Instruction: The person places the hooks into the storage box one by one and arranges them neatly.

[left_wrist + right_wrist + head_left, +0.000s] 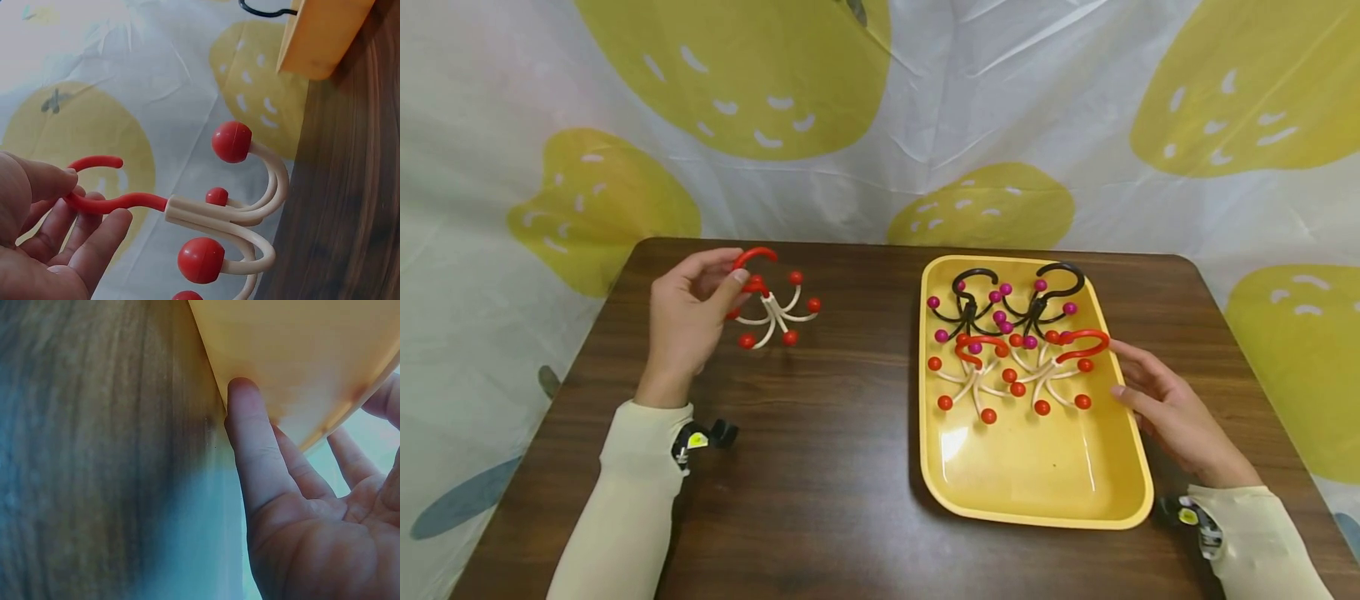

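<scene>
My left hand [688, 312] pinches the red hook of a multi-arm hanger [771, 308] between thumb and fingers. Its white curved arms end in red balls; the left wrist view shows the hanger [212, 212] held sideways, off the table. On the right, my right hand [1172, 408] touches the outer side of a yellow tray [1037, 492], its fingers fairly straight against the wall [294, 356]. In the far part of the tray lie two black hangers [972, 310] with magenta balls. Nearer are two white hangers [976, 379] with red hooks and balls.
The dark wood table [835, 467] stretches between the left hand and the tray. Behind it hangs a pale curtain [820, 192] with yellow fruit prints, close to the table's far edge.
</scene>
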Demonstrator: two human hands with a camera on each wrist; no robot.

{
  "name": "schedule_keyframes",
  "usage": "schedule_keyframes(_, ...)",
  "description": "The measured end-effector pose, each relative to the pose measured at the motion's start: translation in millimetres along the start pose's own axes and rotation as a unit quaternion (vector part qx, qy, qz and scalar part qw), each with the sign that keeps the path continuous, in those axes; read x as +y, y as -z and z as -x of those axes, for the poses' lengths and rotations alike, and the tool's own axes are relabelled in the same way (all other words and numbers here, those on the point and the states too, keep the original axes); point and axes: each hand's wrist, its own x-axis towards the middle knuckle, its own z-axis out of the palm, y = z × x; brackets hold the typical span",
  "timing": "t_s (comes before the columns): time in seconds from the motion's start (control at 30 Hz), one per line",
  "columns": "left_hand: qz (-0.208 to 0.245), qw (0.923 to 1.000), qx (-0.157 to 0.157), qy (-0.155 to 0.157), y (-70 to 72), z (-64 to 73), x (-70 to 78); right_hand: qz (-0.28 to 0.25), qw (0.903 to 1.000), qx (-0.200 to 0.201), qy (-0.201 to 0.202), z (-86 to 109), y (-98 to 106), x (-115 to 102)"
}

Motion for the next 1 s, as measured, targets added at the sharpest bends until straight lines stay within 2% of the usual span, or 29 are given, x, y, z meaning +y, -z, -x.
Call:
schedule_keyframes(0.3, 0.003, 0.9994, -0.031, -0.017, -10.8, 8.1, 12.4, 0.020, 0.9997, 0.010, -0.012, -1.2, 0, -1)
schedule_keyframes(0.63, 0.006, 0.9977, -0.060, -0.033, -21.9, 11.4, 24.7, 0.020, 0.9997, 0.015, 0.000, -1.8, -1, -1)
schedule_keyframes(1.0, 0.006, 0.9931, -0.095, -0.068, -43.5, 21.9, 41.3, -0.027, 0.9994, 0.008, 0.021, -0.4, -2, -1)
